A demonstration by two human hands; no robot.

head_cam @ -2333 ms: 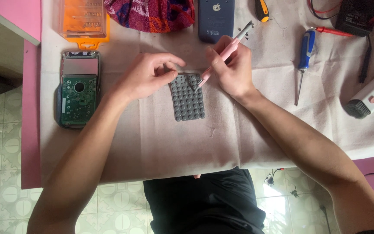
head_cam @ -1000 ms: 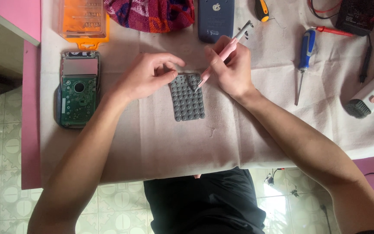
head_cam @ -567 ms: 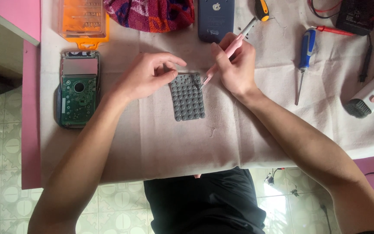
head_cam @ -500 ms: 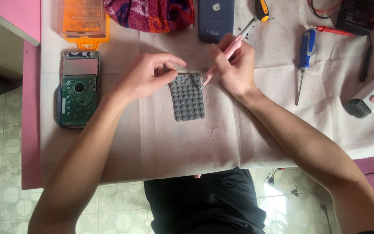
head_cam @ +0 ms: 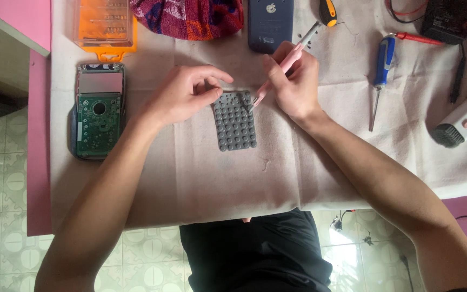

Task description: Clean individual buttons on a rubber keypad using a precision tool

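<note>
Looking down through the head view, the only one there is, a grey rubber keypad mat lies flat on the cream cloth in the centre of the frame. The left hand has its fingers curled, the thumb and fingertips pinching the mat's upper left corner against the cloth. The right hand is closed in a pencil grip round a slim pink tool, whose tip touches the mat near its upper right edge.

The risks, as I judge them: the mat is soft and held at one corner only, so a firm push from the tool could slide or buckle it, or flick it off the cloth. A sharp tip pressed hard could score or tear the rubber.

At the left of the frame an opened device with a green circuit board lies bare; a sweep of the left forearm could knock it towards the table edge. A blue-handled screwdriver at the upper right sits near the right elbow's path and could roll if nudged. An orange bit case and a dark blue phone lie along the top edge, well apart from the hands.
</note>
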